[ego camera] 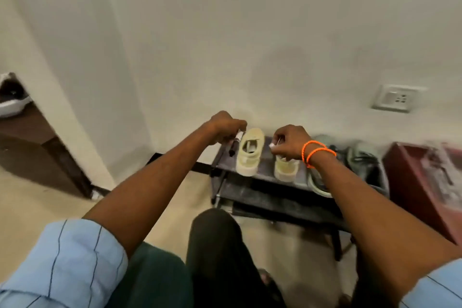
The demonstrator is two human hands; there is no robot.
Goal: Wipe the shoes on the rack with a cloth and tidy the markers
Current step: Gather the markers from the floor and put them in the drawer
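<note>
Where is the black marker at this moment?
The marker is at the rack's left end, gripped by the left hand, just left of the cream shoe.

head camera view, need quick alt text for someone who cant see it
A person's left hand grips a black-tipped marker beside a pale yellow shoe on a dark metal rack; the right hand pinches a small white object over its twin.
</note>
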